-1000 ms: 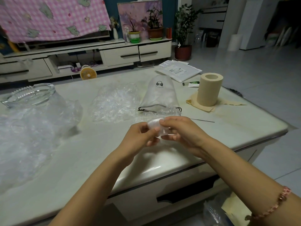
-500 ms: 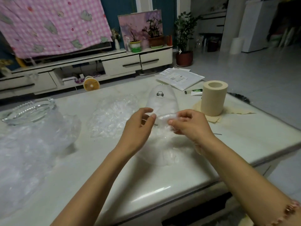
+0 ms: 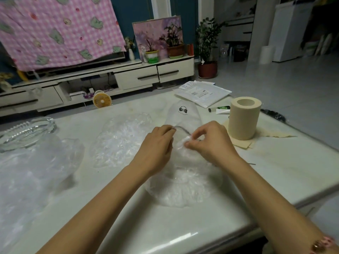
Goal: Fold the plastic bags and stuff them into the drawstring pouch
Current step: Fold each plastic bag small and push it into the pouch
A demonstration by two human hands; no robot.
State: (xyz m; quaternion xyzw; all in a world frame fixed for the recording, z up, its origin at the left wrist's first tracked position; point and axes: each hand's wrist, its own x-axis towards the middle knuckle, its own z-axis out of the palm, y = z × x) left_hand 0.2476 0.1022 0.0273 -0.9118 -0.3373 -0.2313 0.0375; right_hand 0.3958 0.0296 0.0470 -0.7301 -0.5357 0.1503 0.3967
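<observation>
A translucent drawstring pouch (image 3: 184, 114) with a small black logo lies on the white table (image 3: 275, 167), its mouth turned toward me. My left hand (image 3: 156, 145) pinches the pouch's dark-corded rim and lifts it. My right hand (image 3: 209, 142) pinches a small folded plastic bag (image 3: 183, 143) right at that mouth. A crumpled clear bag (image 3: 183, 187) lies under my wrists. Another clear bag (image 3: 121, 140) lies left of the pouch, and a large one (image 3: 31, 173) covers the table's left side.
A beige paper roll (image 3: 244, 118) stands on paper sheets to the right of the pouch. A glass ashtray (image 3: 25, 131) sits far left. White mailers (image 3: 201, 94) and a small tube (image 3: 220, 110) lie at the back right. The table edge runs close in front.
Both hands have moved forward from near the table's front to the pouch mouth. The left hand has taken hold of the pouch rim; the right still carries the folded bag.
</observation>
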